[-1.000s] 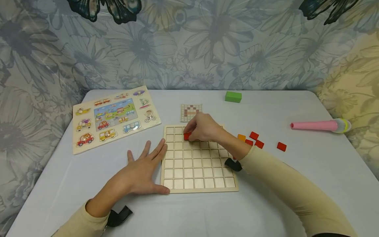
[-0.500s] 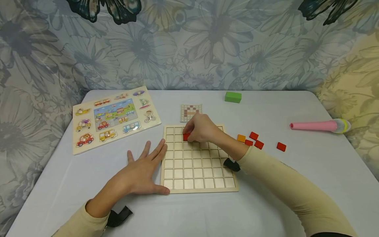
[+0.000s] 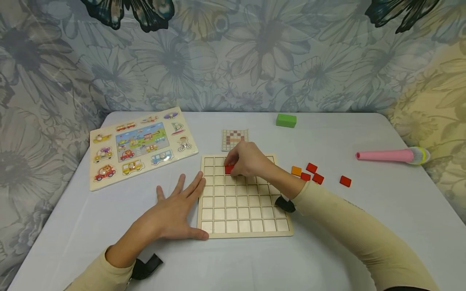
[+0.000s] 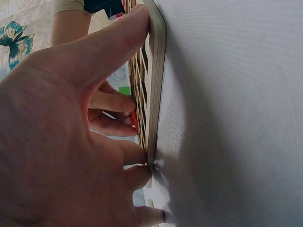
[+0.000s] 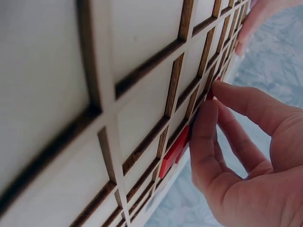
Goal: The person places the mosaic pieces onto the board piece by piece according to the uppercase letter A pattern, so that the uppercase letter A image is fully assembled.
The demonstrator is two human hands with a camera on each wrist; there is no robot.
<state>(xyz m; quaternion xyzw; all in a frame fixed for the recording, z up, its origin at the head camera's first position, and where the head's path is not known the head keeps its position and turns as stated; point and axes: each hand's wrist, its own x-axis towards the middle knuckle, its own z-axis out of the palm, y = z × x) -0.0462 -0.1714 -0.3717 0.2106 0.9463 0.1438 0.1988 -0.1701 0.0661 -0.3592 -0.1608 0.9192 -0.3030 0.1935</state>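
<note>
A wooden grid board [image 3: 236, 224] lies flat on the white table. Over its upper left part, my right hand [image 3: 251, 159] pinches a red square tile [image 3: 228, 169] between thumb and fingers, right at a cell of the second row. Close by, another red tile [image 5: 174, 151] sits in the grid in the right wrist view, hidden behind my hand in the head view. Fingers spread, my left hand [image 3: 174, 214] rests on the table with thumb and fingertips against the board's left edge. Its thumb overlaps the near left corner in the left wrist view.
Right of the board lie an orange tile [image 3: 296, 170] and several loose red tiles [image 3: 318, 178]. A small patterned card [image 3: 230, 139] lies behind the board. Farther out are a green block [image 3: 286, 120], a pink toy microphone [image 3: 387, 155] and a vehicle puzzle [image 3: 143, 147].
My right hand has shifted very slightly left with the red tile in its fingers. The left hand stays at the board's edge.
</note>
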